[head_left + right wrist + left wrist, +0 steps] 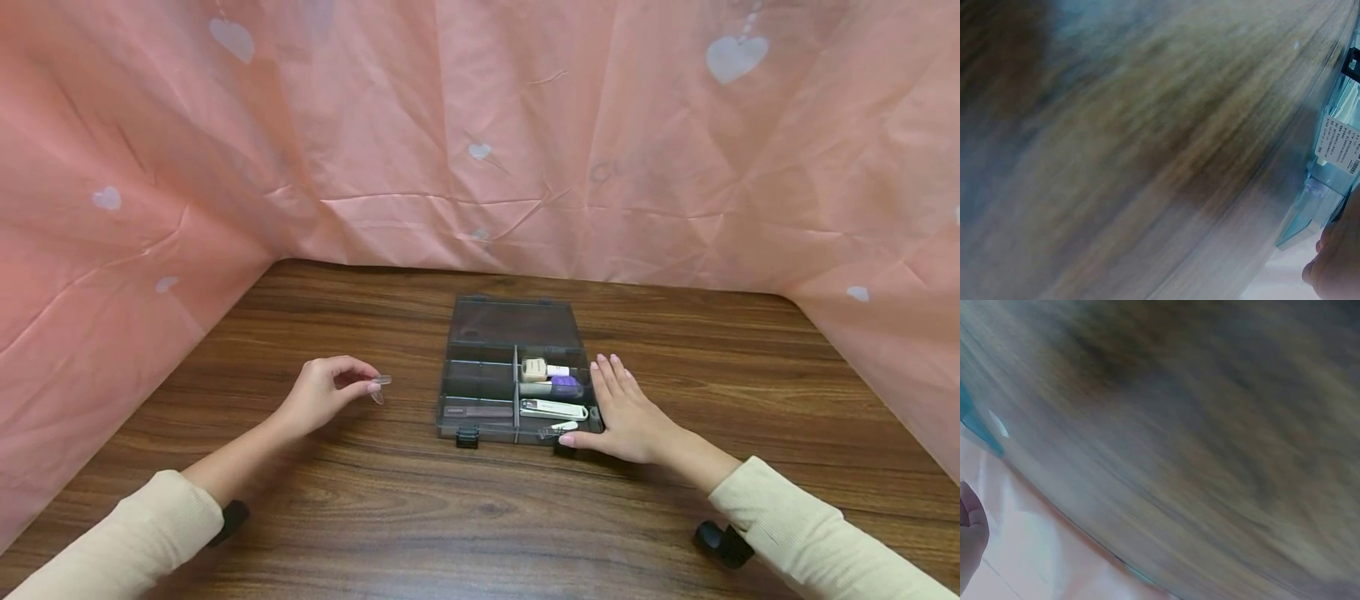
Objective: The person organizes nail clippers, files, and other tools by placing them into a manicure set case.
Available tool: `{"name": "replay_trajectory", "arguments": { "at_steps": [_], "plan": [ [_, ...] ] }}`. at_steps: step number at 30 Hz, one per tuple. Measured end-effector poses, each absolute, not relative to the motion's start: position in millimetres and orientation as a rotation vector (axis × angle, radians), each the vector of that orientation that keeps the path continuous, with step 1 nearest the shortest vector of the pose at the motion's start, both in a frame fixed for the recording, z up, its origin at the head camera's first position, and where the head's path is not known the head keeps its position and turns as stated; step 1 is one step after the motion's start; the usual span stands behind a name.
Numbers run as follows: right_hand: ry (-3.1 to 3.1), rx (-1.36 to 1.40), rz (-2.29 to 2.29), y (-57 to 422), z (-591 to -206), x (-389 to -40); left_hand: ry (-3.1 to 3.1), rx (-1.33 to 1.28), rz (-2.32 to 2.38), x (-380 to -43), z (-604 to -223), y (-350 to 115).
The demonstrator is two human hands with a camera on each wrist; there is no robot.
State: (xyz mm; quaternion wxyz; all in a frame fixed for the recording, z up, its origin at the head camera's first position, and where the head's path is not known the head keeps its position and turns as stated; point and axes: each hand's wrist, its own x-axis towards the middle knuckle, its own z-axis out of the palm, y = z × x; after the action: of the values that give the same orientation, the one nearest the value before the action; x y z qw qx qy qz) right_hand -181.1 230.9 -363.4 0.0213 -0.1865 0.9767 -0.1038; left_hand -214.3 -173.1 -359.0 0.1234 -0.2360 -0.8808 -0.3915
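Note:
In the head view my left hand (330, 392) is left of the box, over the table. Thumb and fingertips pinch a small clear plastic piece (383, 380); its exact kind I cannot tell. My right hand (633, 417) rests against the right side of a dark see-through divided box (480, 379), fingers straight along the side and thumb at the front edge. The box's lid (513, 321) lies open at the back. Inside are a beige nail polish bottle (535, 369), a purple bottle (566, 387), a nail clipper (553, 409) and a dark flat strip (478, 412).
A wooden table (360, 517) lies under everything, with pink curtains (525, 125) around its back and sides. Black latches (467, 437) stick out at the box's front. A label (1340, 145) shows on the box in the right wrist view.

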Motion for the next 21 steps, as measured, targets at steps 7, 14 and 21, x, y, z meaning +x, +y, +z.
{"name": "replay_trajectory", "arguments": {
  "at_steps": [7, 14, 21],
  "plan": [
    [3.028, -0.577, -0.321, 230, -363, -181, -2.565, -0.698, -1.284, -218, -356, -154],
    [3.023, -0.57, -0.327, 230, -363, -180, -2.586, -0.675, -1.284, -223, -353, -134],
    [3.027, -0.567, -0.325, 230, -362, -180, -2.536, -0.731, -1.209, -228, -352, -119]
  ]
}}
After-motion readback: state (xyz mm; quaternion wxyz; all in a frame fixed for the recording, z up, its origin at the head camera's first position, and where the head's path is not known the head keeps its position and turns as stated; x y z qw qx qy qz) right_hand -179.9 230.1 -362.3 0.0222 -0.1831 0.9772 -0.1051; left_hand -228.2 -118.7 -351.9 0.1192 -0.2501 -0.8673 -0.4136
